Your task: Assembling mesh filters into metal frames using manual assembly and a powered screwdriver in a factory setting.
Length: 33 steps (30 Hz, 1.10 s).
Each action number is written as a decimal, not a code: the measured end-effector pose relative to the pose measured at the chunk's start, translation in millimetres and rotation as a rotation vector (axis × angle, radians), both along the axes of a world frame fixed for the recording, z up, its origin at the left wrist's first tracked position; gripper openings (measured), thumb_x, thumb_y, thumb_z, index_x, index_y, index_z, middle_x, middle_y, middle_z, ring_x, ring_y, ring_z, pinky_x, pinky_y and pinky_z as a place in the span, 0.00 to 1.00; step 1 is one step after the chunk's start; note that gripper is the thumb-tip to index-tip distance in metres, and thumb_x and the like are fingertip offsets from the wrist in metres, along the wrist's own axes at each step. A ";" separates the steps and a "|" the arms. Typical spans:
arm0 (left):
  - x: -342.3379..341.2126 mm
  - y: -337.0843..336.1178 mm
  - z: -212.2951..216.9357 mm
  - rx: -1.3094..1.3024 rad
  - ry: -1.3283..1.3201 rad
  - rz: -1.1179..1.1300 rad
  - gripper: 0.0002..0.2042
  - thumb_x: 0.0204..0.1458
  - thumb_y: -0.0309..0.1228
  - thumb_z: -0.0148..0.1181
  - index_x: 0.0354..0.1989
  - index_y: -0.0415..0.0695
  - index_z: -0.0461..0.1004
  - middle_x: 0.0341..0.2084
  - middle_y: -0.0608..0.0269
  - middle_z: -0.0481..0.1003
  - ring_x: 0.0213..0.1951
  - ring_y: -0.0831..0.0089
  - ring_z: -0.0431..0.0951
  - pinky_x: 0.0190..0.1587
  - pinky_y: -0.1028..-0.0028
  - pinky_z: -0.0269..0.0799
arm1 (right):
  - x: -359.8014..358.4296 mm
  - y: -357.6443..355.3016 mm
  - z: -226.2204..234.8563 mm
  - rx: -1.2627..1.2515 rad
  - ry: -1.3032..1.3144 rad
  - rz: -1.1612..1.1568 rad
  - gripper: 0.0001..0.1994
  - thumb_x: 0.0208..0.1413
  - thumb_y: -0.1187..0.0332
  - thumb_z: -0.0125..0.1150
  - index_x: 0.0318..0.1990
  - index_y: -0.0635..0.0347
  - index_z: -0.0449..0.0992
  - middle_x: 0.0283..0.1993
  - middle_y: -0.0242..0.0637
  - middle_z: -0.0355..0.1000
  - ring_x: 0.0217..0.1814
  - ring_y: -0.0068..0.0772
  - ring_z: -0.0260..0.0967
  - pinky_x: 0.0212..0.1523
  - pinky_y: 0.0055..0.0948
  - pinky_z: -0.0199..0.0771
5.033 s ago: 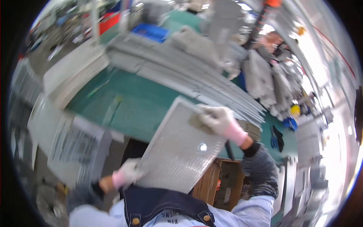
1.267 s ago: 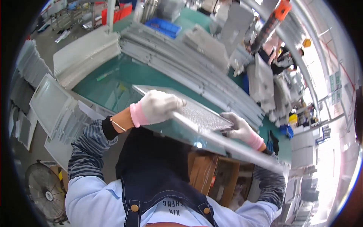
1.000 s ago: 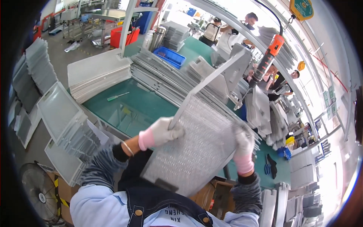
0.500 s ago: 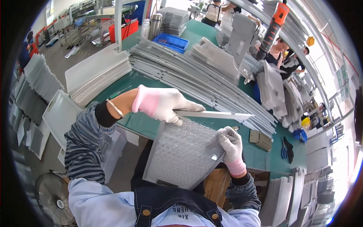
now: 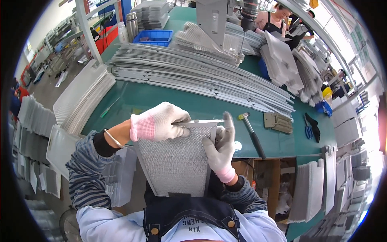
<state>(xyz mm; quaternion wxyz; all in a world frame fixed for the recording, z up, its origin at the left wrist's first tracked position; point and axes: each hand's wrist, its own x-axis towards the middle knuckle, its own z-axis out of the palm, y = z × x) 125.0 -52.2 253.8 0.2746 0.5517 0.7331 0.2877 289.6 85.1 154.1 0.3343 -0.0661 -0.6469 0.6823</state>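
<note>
I had a mesh panel (image 5: 173, 161) up in front of my chest, tilted toward me, with its top edge level with the near rim of the green worktop (image 5: 169, 99). My left hand (image 5: 161, 121) was curled over the panel's top left corner, fingers pressed down on the frame. My right hand (image 5: 221, 147) lay along the right edge, fingers stretched up the frame and thumb behind, so both hands clamped it.

As I judged it, this panel was mid-handling: framed and whole, but not yet laid down anywhere. Across the worktop sat a long stack of strips (image 5: 201, 76), and panels (image 5: 80, 97) leaned at the left end, so plenty of stock looked untouched. A hammer (image 5: 252, 133) lay just right of my right hand, with scissors (image 5: 310, 127) further along; neither was in use.
</note>
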 end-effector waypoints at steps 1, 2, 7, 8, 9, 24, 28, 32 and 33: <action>0.7 -0.8 0.9 -0.018 0.033 0.024 0.13 0.51 0.31 0.65 0.39 0.32 0.77 0.22 0.52 0.77 0.24 0.71 0.77 0.29 0.70 0.72 | 0.1 0.6 0.4 0.058 -0.079 -0.016 0.39 0.51 0.83 0.58 0.70 0.67 0.47 0.38 0.37 0.71 0.38 0.22 0.69 0.40 0.23 0.72; 0.2 0.1 1.7 -0.021 0.035 0.024 0.13 0.51 0.31 0.65 0.39 0.32 0.77 0.22 0.52 0.77 0.24 0.71 0.77 0.29 0.70 0.72 | -3.0 -1.5 -0.9 0.045 -0.052 -0.102 0.37 0.49 0.81 0.61 0.68 0.69 0.54 0.33 0.36 0.72 0.30 0.22 0.69 0.33 0.22 0.72; 0.3 8.6 5.8 -0.029 -0.038 0.003 0.13 0.50 0.32 0.66 0.38 0.33 0.78 0.20 0.55 0.76 0.22 0.74 0.76 0.28 0.71 0.71 | 9.2 8.2 12.8 0.620 -0.070 -0.302 0.29 0.45 0.80 0.66 0.59 0.72 0.69 0.30 0.36 0.70 0.27 0.20 0.65 0.32 0.20 0.70; 2.5 11.6 7.3 -0.020 -0.096 0.002 0.14 0.50 0.33 0.67 0.38 0.34 0.78 0.19 0.55 0.76 0.23 0.75 0.76 0.28 0.71 0.70 | 14.4 11.7 14.2 0.617 -0.085 -0.291 0.31 0.44 0.80 0.67 0.60 0.72 0.68 0.28 0.35 0.69 0.26 0.21 0.65 0.31 0.20 0.70; 4.3 15.3 6.6 -0.013 -0.112 0.002 0.14 0.50 0.33 0.67 0.38 0.34 0.78 0.19 0.55 0.76 0.23 0.75 0.76 0.28 0.71 0.70 | 19.8 14.5 16.3 0.614 -0.101 -0.279 0.32 0.44 0.80 0.67 0.61 0.72 0.67 0.26 0.34 0.68 0.26 0.21 0.64 0.31 0.20 0.69; 9.1 35.0 -23.4 0.079 0.041 -0.221 0.15 0.52 0.39 0.64 0.35 0.37 0.78 0.25 0.53 0.77 0.30 0.61 0.78 0.34 0.66 0.71 | 8.8 21.3 -5.7 0.151 0.087 -0.141 0.06 0.58 0.77 0.58 0.40 0.62 0.68 0.43 0.40 0.74 0.44 0.24 0.68 0.48 0.24 0.68; 0.0 31.9 -27.2 0.663 0.609 -0.041 0.19 0.49 0.36 0.67 0.45 0.37 0.74 0.42 0.51 0.76 0.45 0.55 0.77 0.47 0.63 0.75 | -9.8 31.4 -28.5 -0.207 0.312 0.061 0.09 0.67 0.64 0.47 0.42 0.60 0.68 0.51 0.46 0.70 0.54 0.44 0.69 0.59 0.43 0.68; -15.2 -36.9 -18.0 0.860 0.650 0.376 0.20 0.48 0.26 0.65 0.51 0.36 0.72 0.44 0.50 0.76 0.45 0.57 0.78 0.49 0.67 0.73 | -2.7 57.2 -73.4 -0.611 0.396 0.196 0.12 0.67 0.58 0.48 0.45 0.55 0.73 0.58 0.41 0.67 0.61 0.48 0.65 0.64 0.51 0.64; -10.4 -54.4 -41.1 0.739 0.375 0.367 0.18 0.48 0.23 0.63 0.49 0.35 0.73 0.42 0.50 0.76 0.44 0.57 0.78 0.47 0.67 0.73 | 2.8 74.6 -88.5 -0.782 0.429 0.264 0.12 0.66 0.58 0.49 0.46 0.54 0.75 0.58 0.40 0.68 0.62 0.46 0.64 0.65 0.51 0.63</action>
